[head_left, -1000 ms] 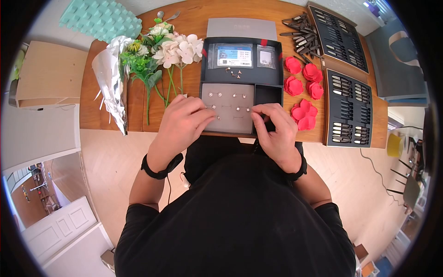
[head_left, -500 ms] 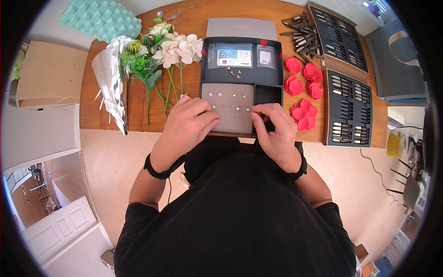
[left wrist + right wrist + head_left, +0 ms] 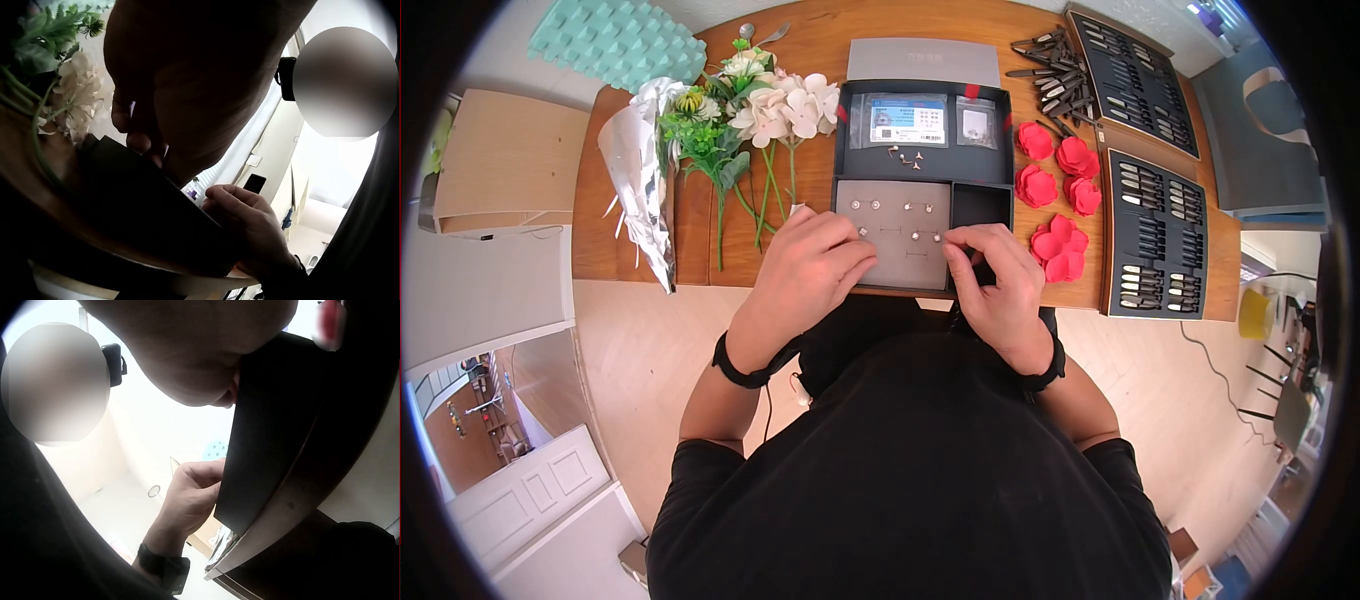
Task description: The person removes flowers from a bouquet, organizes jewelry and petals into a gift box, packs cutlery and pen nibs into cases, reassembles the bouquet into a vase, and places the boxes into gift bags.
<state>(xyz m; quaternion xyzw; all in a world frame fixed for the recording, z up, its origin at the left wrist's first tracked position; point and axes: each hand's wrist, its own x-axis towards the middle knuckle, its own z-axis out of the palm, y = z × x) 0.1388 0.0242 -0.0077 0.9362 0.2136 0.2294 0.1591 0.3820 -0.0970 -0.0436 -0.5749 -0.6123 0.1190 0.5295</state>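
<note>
The desk (image 3: pixel 695 225), wood-topped, carries everything at hand; clock directions are taken from the box's middle, 12 o'clock away from the person. Both forearms reach in from the near side, the left from 7 o'clock, the right from 5.

The left hand (image 3: pixel 805 265) lies palm down over the box's near-left edge, fingers bent, thumb and forefinger tips together; whether they pinch anything cannot be determined. The right hand (image 3: pixel 1005 280) is arched at 4 o'clock, thumb and forefinger tips close together at the pad's right edge – a grip there cannot be confirmed either.

The open black box (image 3: pixel 865 166) lies on the desk between grey lid (image 3: pixel 920 62) and person. Its far section holds a bagged blue-and-white card (image 3: pixel 908 122), a smaller bag (image 3: pixel 977 127) and loose metal pieces (image 3: pixel 907 158). The near-left section holds a grey slitted pad (image 3: pixel 882 272). Small, bright stud earrings (image 3: pixel 926 237) sit in it: pairs at its 11, 1 and 3 o'clock – one more at 9, beside the left fingers.
</note>
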